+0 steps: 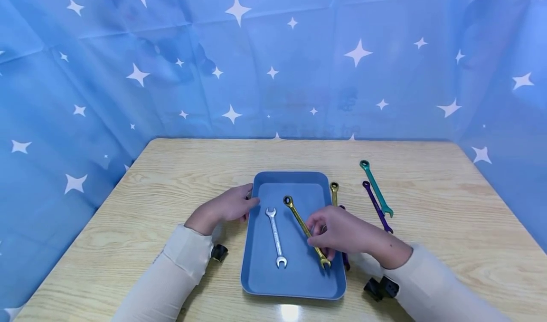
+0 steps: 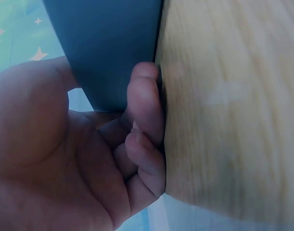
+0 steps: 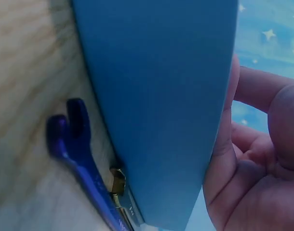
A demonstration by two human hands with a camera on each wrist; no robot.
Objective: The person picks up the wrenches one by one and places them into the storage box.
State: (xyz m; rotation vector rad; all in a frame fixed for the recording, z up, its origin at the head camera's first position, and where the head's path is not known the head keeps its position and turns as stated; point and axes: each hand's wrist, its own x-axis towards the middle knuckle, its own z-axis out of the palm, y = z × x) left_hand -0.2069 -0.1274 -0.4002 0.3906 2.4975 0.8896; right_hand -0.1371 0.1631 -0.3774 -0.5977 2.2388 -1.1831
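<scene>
"Setting?"

"One blue cloth (image 1: 273, 42), star-printed, hung at the far side and both flanks. One table (image 1: 448, 217), pale wood grain."

"Container?"

"One blue tray (image 1: 295, 284), rectangular, rounded corners, mid-table."

"Hands?"

"Two. Left hand (image 1: 226, 203): grips the tray's left wall, thumb over the rim, fingers bent against the outside. Right hand (image 1: 342, 229): reaches over the right wall, thumb and fingers pinching a gold wrench (image 1: 299, 219)."

"Step in hand?"

"Judged: steadying the tray while handling that wrench; setting down or picking up, cannot tell. Next move would call for a controlled lowering or lift, clear of its neighbour."

"Position relative to the fingers?"

"Shaft between the right fingertips, nearer its open-jawed end; ring end pointing far-left, over the tray floor. Contact with the floor: unclear."

"Remaining wrenches?"

"Teal wrench (image 1: 376, 187), right of the tray. Second gold wrench (image 1: 334, 194), just beside the right wall. Silver wrench (image 1: 276, 239), inside, left of the held one. Purple wrench (image 1: 378, 208), near the teal. Second purple wrench (image 3: 89, 180), by the right wall, partly hidden by the hand."
</scene>
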